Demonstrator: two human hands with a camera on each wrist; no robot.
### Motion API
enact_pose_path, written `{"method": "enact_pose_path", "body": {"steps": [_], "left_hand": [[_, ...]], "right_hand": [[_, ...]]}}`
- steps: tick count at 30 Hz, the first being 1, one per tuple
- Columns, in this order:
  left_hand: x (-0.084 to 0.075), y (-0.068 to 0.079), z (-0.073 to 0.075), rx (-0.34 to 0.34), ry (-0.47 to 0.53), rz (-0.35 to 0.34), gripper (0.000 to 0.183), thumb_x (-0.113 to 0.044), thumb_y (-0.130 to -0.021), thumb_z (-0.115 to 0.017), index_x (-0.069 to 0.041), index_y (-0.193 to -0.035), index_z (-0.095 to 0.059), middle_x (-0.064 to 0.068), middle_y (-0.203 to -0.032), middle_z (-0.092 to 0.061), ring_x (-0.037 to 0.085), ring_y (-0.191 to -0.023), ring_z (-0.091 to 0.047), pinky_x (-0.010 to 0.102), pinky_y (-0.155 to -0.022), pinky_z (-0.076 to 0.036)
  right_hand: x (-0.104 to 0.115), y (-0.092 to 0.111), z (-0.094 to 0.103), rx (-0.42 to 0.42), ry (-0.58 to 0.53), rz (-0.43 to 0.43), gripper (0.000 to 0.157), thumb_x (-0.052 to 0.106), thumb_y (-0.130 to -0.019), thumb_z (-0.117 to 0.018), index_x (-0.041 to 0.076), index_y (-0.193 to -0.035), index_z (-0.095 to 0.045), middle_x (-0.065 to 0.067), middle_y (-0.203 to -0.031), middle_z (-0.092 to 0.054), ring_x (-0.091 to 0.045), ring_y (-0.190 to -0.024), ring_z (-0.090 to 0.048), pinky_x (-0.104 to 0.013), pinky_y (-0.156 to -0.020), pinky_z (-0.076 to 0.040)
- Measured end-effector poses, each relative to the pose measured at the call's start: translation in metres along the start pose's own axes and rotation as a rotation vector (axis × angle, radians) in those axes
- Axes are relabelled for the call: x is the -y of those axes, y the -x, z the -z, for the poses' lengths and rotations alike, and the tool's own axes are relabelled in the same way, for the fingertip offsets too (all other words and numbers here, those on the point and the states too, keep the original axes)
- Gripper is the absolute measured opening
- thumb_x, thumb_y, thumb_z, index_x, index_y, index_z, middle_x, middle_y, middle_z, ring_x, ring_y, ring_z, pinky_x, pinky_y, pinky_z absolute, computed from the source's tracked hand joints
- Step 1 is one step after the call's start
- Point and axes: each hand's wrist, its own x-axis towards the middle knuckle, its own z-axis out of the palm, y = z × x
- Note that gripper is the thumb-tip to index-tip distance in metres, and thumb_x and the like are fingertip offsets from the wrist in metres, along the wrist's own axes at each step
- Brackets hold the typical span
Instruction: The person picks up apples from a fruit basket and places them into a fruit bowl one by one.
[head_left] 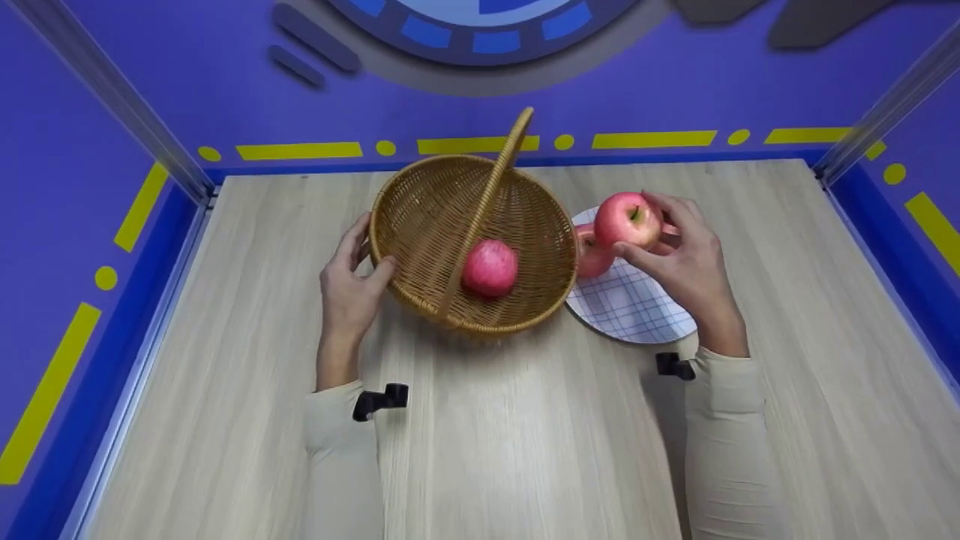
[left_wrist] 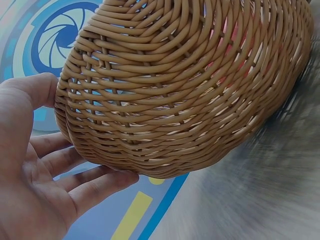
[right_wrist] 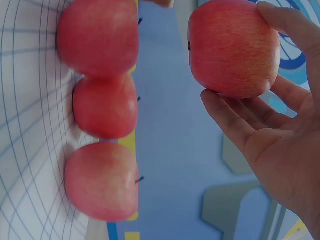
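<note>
From the head view, the right hand (head_left: 686, 259) pinches a red apple (head_left: 624, 219) above the checked plate (head_left: 630, 319), right of the wicker basket (head_left: 420, 225); a firm, gentle pinch should serve, I'd say. The handle (head_left: 486, 201) arches across the basket's mouth, an obstacle, with another apple (head_left: 491, 268) inside. Left wrist: the left hand (left_wrist: 42, 192) grips the basket's left edge, wisely steadying it. Right wrist: three apples (right_wrist: 105, 107) line up on the plate, close below the held one.

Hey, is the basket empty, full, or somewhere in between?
In between: the head view shows one apple inside the basket, with much room left.
</note>
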Motion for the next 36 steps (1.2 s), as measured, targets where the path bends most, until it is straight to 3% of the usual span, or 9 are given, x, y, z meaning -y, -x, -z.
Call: {"method": "enact_pose_path", "body": {"steps": [5, 11, 14, 22, 29, 36], "left_hand": [[0.0, 0.0, 0.0, 0.0, -0.004, 0.002, 0.068, -0.005, -0.094, -0.07, -0.008, -0.159, -0.05, 0.006, -0.158, -0.053, 0.026, -0.135, -0.058, 0.036, -0.093, -0.061], [0.002, 0.0, 0.0, 0.003, -0.014, 0.006, 0.067, -0.006, -0.094, -0.069, -0.007, -0.159, -0.05, 0.005, -0.158, -0.052, 0.026, -0.136, -0.058, 0.037, -0.093, -0.061], [0.002, 0.0, 0.001, 0.001, -0.016, 0.012, 0.067, -0.006, -0.094, -0.07, -0.007, -0.159, -0.05, 0.005, -0.158, -0.053, 0.024, -0.135, -0.058, 0.04, -0.096, -0.06], [0.001, 0.0, 0.001, 0.001, -0.012, 0.037, 0.069, -0.007, -0.094, -0.07, -0.009, -0.159, -0.049, 0.006, -0.158, -0.052, 0.023, -0.135, -0.058, 0.043, -0.104, -0.056], [0.003, -0.001, 0.002, 0.003, -0.008, 0.036, 0.068, -0.004, -0.094, -0.069, -0.007, -0.159, -0.049, 0.006, -0.158, -0.052, 0.023, -0.136, -0.058, 0.042, -0.103, -0.056], [0.002, 0.0, 0.002, 0.0, -0.004, 0.013, 0.068, -0.002, -0.093, -0.068, -0.007, -0.158, -0.05, 0.007, -0.156, -0.054, 0.024, -0.134, -0.059, 0.037, -0.098, -0.059]], "right_hand": [[-0.021, 0.0, 0.009, -0.014, 0.051, -0.038, 0.076, 0.006, -0.084, -0.091, 0.0, -0.151, -0.056, -0.014, -0.138, -0.057, -0.017, -0.116, -0.057, -0.018, -0.097, -0.054], [-0.039, 0.001, 0.017, 0.009, 0.065, -0.078, 0.079, 0.012, -0.086, -0.09, 0.004, -0.155, -0.053, -0.014, -0.14, -0.056, -0.019, -0.119, -0.055, -0.022, -0.102, -0.053], [-0.044, 0.002, 0.02, 0.037, 0.083, -0.106, 0.079, 0.018, -0.086, -0.091, 0.007, -0.155, -0.054, -0.01, -0.141, -0.056, -0.021, -0.122, -0.056, -0.024, -0.103, -0.053], [-0.05, 0.003, 0.024, 0.093, 0.087, -0.154, 0.079, 0.021, -0.087, -0.09, 0.006, -0.155, -0.053, -0.014, -0.143, -0.055, -0.032, -0.129, -0.056, -0.025, -0.104, -0.052], [-0.055, 0.003, 0.024, 0.1, 0.105, -0.163, 0.077, 0.018, -0.087, -0.09, 0.004, -0.154, -0.054, -0.014, -0.143, -0.055, -0.03, -0.128, -0.056, -0.025, -0.105, -0.052], [-0.061, 0.002, 0.025, 0.098, 0.141, -0.154, 0.076, 0.016, -0.087, -0.09, 0.005, -0.153, -0.055, -0.015, -0.142, -0.057, -0.027, -0.121, -0.056, -0.015, -0.098, -0.049]]}}
